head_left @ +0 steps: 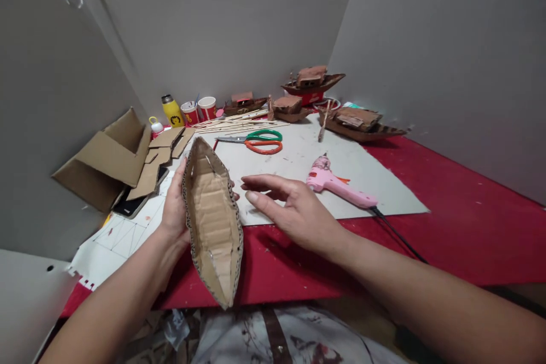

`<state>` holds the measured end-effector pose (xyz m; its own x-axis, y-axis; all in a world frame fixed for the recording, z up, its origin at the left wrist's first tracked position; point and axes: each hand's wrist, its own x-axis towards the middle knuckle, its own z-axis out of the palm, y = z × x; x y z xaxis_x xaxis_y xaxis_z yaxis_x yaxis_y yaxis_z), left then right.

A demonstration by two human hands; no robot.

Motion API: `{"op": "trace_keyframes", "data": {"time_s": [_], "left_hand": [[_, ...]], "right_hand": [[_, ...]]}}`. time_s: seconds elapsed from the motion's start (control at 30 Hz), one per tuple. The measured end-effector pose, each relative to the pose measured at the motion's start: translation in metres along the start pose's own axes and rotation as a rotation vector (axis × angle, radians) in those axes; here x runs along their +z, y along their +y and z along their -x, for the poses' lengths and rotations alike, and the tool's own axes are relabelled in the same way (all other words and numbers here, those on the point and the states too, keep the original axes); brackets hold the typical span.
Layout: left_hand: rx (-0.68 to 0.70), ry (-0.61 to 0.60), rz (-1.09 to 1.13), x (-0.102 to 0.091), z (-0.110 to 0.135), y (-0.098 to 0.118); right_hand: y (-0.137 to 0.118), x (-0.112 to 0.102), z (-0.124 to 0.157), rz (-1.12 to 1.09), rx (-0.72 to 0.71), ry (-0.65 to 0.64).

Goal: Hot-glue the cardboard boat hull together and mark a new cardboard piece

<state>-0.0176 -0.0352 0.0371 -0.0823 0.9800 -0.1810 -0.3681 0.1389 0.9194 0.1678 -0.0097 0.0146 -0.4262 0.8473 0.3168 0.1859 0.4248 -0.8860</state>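
Observation:
My left hand (174,209) grips a cardboard boat hull (212,220) from its left side and underneath, holding it above the near table edge with its open top facing me. The hull is pointed at both ends and has corrugated edges. My right hand (290,208) hovers just right of the hull with fingers stretched out and apart, holding nothing. A pink glue gun (339,183) lies on a grey board (384,182) just beyond my right hand, its black cord trailing right.
Green and orange scissors (260,141) lie on the board, with wooden sticks (234,124) behind. Several finished cardboard boats (358,122) stand at the back, beside a yellow bottle (172,110) and red cups (207,107). A cardboard box (106,159) and offcuts sit at the left.

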Motion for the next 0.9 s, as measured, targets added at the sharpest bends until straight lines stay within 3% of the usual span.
{"op": "trace_keyframes", "data": {"time_s": [0.2, 0.53, 0.77, 0.9], "left_hand": [[0.094, 0.026, 0.085, -0.007, 0.002, 0.013], [0.35, 0.205, 0.101, -0.005, 0.002, 0.013], [0.472, 0.205, 0.266, 0.004, 0.008, 0.009], [0.585, 0.194, 0.286, 0.006, 0.01, -0.001]], "right_hand": [[-0.004, 0.002, 0.001, 0.016, -0.024, -0.066], [-0.006, 0.006, 0.006, -0.018, 0.025, -0.222], [-0.004, 0.015, 0.01, -0.074, 0.071, -0.367], [-0.001, 0.021, 0.01, -0.115, 0.083, -0.369]]}}
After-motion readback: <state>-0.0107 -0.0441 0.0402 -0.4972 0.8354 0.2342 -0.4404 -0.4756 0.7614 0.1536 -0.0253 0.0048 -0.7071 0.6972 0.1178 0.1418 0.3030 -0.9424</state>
